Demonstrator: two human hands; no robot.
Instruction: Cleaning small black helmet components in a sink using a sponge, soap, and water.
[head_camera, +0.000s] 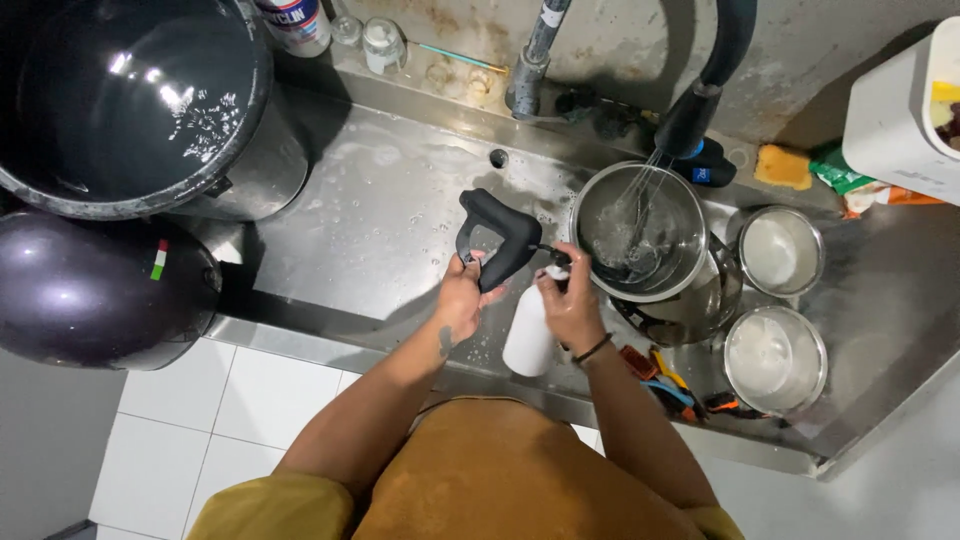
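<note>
Hands meet over the steel sink (380, 230), and the legend runs outward from there. Your left hand (462, 295) has its fingers curled tight about the grip of a black trigger spray head (497, 237), which is lifted clear above the basin. Your right hand (572, 305) is wrapped around the neck of a white spray bottle (530, 335), fingers pressed in at the top where the head's thin tube appears to enter; the bottle hangs upright just over the sink's front edge. Head and bottle are apart at the collar, so by this view the head is off its seat and not yet screwed down, and whether the bottle holds liquid cannot be told.

Just beside your right hand stands a steel pot (640, 232) with water and a wire whisk (640, 205) leaning in it, under a black hose (715, 70). Two steel cups (780, 250) with pale contents sit to the right on the counter. A large dark pot (130, 100) fills the upper left corner, a dark rounded lid (100, 290) below it. A yellow sponge (782, 167) lies near the back wall. Suds and droplets on the basin floor suggest washing is under way, with the pots and cups still waiting
</note>
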